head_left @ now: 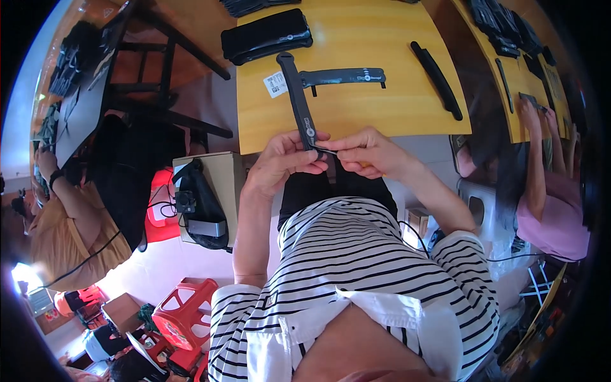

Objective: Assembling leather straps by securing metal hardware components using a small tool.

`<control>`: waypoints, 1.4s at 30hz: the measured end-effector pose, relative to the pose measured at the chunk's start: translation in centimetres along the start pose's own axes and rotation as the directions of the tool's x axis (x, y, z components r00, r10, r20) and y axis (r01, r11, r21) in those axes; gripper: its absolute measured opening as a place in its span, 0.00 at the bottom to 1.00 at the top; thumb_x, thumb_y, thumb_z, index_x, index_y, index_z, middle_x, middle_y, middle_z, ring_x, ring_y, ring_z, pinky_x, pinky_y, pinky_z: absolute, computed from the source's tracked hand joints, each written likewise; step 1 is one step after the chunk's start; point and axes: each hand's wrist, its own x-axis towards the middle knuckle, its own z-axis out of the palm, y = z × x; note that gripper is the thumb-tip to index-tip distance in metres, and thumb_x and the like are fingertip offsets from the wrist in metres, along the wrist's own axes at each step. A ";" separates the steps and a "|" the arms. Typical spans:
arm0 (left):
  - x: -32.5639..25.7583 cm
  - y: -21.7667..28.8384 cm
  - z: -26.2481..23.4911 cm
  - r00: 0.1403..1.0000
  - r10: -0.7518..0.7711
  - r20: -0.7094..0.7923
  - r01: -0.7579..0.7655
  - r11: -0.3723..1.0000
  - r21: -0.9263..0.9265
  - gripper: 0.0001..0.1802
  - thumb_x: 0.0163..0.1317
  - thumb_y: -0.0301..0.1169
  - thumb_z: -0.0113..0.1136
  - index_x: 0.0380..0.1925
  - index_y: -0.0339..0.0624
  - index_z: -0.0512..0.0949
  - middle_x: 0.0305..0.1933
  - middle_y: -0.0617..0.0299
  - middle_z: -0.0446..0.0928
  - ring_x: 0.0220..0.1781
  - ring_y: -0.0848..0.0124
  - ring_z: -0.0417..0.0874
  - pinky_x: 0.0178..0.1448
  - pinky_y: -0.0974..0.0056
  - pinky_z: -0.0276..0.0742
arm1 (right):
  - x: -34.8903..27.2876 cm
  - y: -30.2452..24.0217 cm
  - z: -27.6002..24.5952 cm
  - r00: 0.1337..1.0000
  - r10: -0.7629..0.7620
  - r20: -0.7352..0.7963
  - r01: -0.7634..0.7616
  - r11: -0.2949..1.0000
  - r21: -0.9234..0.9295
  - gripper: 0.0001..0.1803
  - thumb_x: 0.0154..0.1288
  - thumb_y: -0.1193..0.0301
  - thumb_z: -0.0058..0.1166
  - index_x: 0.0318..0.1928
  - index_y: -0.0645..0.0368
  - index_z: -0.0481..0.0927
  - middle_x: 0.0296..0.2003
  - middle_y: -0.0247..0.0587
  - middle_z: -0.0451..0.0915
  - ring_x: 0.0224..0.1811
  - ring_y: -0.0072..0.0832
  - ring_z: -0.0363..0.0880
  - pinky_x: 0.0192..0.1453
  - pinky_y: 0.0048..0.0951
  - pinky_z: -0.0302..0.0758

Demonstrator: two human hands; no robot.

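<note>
My left hand [280, 159] is closed around the lower end of a long black strap [296, 95], which has a small pale printed mark near that end. The strap's far end reaches over the table. In the fingers of my right hand [372, 153] is a thin silvery metal tool [326, 149], its tip at the strap's lower end beside my left fingers; its exact kind is too small to tell. On the table beyond, a second black strap [344, 76] lies crosswise, partly behind the held one. A white label [275, 84] with a printed code is beside them.
On the yellow wooden table [394, 114] lie a stack of black straps [267, 37] at the far left and a slim black strip [436, 79] at the right. A cardboard box [223, 172] with a black bag [198, 210] stands left. Other people work at both sides.
</note>
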 end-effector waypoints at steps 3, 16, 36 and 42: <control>0.1 -0.5 -0.4 0.999 0.028 -0.034 -0.031 0.995 -0.095 0.17 0.55 0.21 0.56 0.46 0.29 0.72 0.35 0.57 0.78 0.31 0.72 0.82 0.38 0.73 0.81 | 0.8 1.5 0.3 0.926 -0.372 -0.066 0.296 0.823 -0.486 0.21 0.64 0.72 0.48 0.58 0.53 0.71 0.16 0.25 0.64 0.20 0.12 0.63 0.25 0.17 0.62; -2.3 0.8 2.0 0.997 -0.075 -0.011 0.075 0.957 0.282 0.09 0.56 0.25 0.52 0.36 0.32 0.74 0.26 0.61 0.77 0.25 0.76 0.78 0.30 0.75 0.74 | -0.3 -1.8 3.2 0.807 -0.519 0.280 0.358 0.055 -0.932 0.10 0.56 0.66 0.54 0.26 0.57 0.70 0.23 0.39 0.74 0.25 0.41 0.74 0.27 0.38 0.68; -2.1 -0.3 4.8 0.996 -0.074 0.055 0.060 0.976 0.212 0.15 0.64 0.38 0.42 0.26 0.38 0.70 0.11 0.67 0.64 0.10 0.80 0.62 0.16 0.76 0.59 | -2.7 0.5 0.8 0.951 -0.162 -0.265 0.282 0.807 0.520 0.07 0.60 0.65 0.46 0.29 0.54 0.71 0.10 0.27 0.60 0.07 0.17 0.52 0.11 0.19 0.51; -6.5 -1.0 1.6 0.991 -0.073 0.114 0.054 0.986 0.161 0.19 0.61 0.40 0.47 0.17 0.39 0.67 0.09 0.67 0.61 0.09 0.79 0.61 0.13 0.75 0.54 | -7.6 -5.1 -9.8 0.669 -0.511 -0.540 0.717 0.256 0.648 0.17 0.62 0.69 0.40 0.16 0.49 0.58 0.11 0.23 0.54 0.09 0.15 0.52 0.12 0.17 0.52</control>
